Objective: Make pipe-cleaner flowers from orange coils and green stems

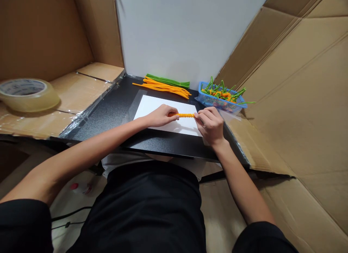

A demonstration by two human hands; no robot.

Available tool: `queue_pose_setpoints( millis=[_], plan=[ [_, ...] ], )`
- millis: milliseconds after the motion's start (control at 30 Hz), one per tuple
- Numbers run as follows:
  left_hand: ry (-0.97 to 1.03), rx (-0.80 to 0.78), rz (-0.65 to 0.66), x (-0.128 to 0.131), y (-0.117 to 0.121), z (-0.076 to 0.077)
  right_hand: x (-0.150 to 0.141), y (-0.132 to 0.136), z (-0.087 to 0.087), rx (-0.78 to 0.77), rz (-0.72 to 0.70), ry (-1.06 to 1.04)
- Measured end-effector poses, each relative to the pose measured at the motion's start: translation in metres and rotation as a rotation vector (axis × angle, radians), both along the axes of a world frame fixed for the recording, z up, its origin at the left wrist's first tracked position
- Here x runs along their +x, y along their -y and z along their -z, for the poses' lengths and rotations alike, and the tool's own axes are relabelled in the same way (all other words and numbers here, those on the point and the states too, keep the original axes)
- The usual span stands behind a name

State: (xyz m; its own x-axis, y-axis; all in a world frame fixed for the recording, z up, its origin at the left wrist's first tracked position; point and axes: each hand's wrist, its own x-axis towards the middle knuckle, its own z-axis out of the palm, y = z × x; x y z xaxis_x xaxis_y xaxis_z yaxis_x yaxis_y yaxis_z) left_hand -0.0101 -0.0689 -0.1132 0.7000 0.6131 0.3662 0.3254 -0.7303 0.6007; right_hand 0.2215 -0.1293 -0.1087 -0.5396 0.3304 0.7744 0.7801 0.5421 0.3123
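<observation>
Between my two hands stretches a coiled orange pipe cleaner (186, 115), level above a white sheet (174, 128). My left hand (163, 115) pinches its left end between thumb and fingers. At the other end, the curled fingers of my right hand (210, 124) grip it; the tip there is hidden. Behind the sheet lie a bundle of straight orange pipe cleaners (163, 87) and a bundle of green pipe cleaners (168, 81).
A blue basket (217, 101) at the back right holds green and orange twisted pieces, some poking over its rim. A large tape roll (29, 95) rests on cardboard at left. Cardboard walls (299, 89) flank the black table (100, 115).
</observation>
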Motion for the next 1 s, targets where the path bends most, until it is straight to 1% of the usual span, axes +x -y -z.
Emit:
queue_pose_setpoints(
  millis=[267,467,600,767,900,1000],
  plan=[
    [-0.002,0.06,0.023,-0.0009,0.0003,0.0002,0.0022,-0.0002,0.0021,-0.06,0.003,-0.043],
    [-0.055,0.129,0.033,-0.002,0.0042,-0.0041,0.0027,-0.0006,0.0029,-0.086,0.011,-0.054],
    [-0.093,0.166,0.032,-0.0024,0.0027,-0.0029,0.0027,-0.0012,0.0032,-0.111,0.014,-0.067],
    [-0.166,0.278,0.007,-0.0017,-0.0003,0.0013,0.0032,-0.0015,0.0029,-0.103,0.005,-0.074],
    [-0.246,0.367,0.006,-0.002,0.0009,0.0011,0.0043,-0.0025,0.0035,-0.088,-0.023,-0.084],
    [-0.292,0.408,0.001,-0.0039,0.0027,-0.0004,0.0053,-0.0038,0.0047,-0.131,-0.025,-0.111]
  ],
)
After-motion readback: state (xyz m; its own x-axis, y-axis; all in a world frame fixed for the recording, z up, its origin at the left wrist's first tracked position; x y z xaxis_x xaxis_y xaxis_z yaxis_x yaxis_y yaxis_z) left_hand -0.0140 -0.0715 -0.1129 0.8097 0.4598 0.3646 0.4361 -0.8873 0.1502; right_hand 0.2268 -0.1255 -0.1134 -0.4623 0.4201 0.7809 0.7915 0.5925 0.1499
